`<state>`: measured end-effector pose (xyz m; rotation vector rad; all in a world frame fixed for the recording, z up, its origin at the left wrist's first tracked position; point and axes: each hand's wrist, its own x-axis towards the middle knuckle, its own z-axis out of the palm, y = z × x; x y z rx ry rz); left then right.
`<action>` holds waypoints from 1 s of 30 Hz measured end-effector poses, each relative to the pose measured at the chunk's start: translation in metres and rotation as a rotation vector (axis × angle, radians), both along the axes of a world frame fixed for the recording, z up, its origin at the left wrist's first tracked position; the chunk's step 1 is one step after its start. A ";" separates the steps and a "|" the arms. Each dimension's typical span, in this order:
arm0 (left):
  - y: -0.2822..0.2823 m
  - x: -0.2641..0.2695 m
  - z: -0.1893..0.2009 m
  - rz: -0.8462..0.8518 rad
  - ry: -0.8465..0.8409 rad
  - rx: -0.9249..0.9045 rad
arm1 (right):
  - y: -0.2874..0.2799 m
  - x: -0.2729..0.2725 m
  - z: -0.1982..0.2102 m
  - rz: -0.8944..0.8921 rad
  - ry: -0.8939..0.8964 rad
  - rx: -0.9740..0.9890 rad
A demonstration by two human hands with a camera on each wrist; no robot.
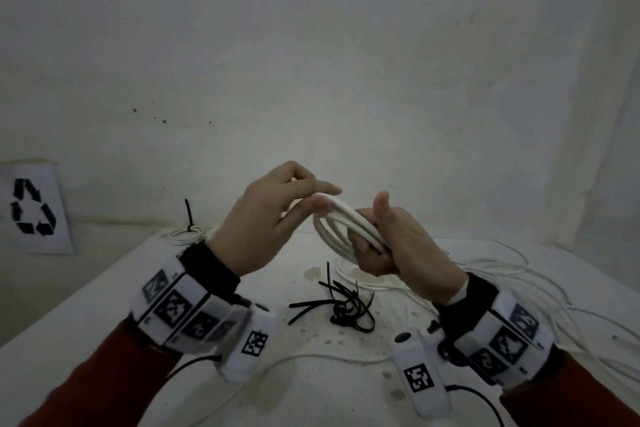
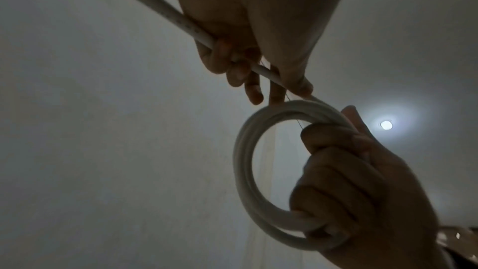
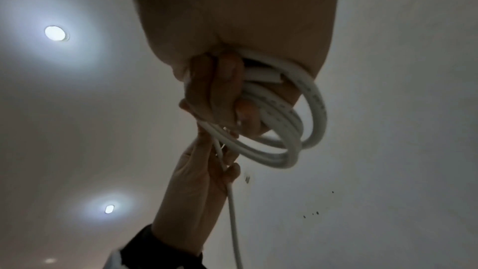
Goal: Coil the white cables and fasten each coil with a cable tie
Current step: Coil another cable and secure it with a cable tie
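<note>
A white cable coil (image 1: 337, 224) (image 2: 245, 173) (image 3: 287, 128) of several loops hangs in the air above the table. My right hand (image 1: 384, 246) (image 2: 344, 181) (image 3: 222, 93) grips one side of the coil in its fist. My left hand (image 1: 277, 208) (image 2: 248, 73) (image 3: 207, 169) pinches the loose strand of the same cable (image 2: 155, 11) where it meets the top of the coil. A pile of black cable ties (image 1: 343, 305) lies on the table below the hands.
A tied white coil with a black tie (image 1: 188, 229) lies at the table's far left. Loose white cable (image 1: 540, 291) sprawls at the right, and one strand (image 1: 311, 357) crosses the front. A recycling sign (image 1: 33, 208) leans against the wall at left.
</note>
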<state>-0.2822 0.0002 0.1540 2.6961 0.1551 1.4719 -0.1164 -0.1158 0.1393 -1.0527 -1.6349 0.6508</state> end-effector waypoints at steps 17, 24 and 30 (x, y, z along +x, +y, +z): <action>-0.021 0.013 -0.005 -0.288 -0.099 -0.719 | 0.008 -0.025 0.002 0.162 0.447 -0.132; -0.021 0.011 -0.008 -0.266 -0.054 -0.588 | 0.001 -0.005 0.012 0.356 0.785 -0.218; -0.004 0.005 -0.012 -0.168 -0.089 -0.461 | -0.011 0.019 0.019 0.651 0.935 -0.049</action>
